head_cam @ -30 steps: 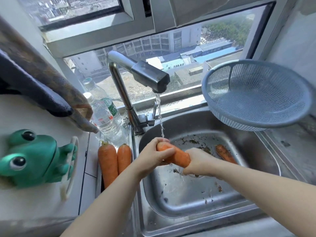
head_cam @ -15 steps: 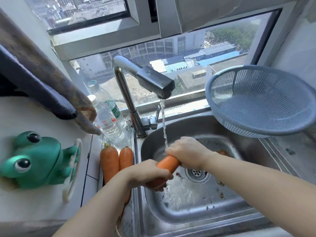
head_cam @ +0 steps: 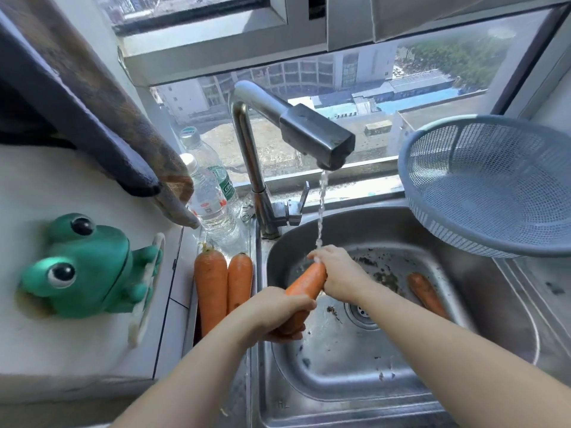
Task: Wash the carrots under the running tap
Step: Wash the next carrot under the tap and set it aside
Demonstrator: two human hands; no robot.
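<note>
Over the steel sink I hold an orange carrot with both hands. My left hand grips its near end. My right hand grips its far end, right under the water stream that falls from the tap. The water lands on my right hand's fingers. Another carrot lies in the basin to the right of the drain. Two more carrots lie side by side on the ledge left of the sink.
A blue mesh colander leans at the sink's back right. Two plastic bottles stand left of the tap base. A green frog holder sits on the left counter, with dark cloths hanging above. Dirt specks dot the basin.
The carrot swung from lying across the basin to pointing away from me. My left hand slid to its near end, my right hand moved up under the stream.
</note>
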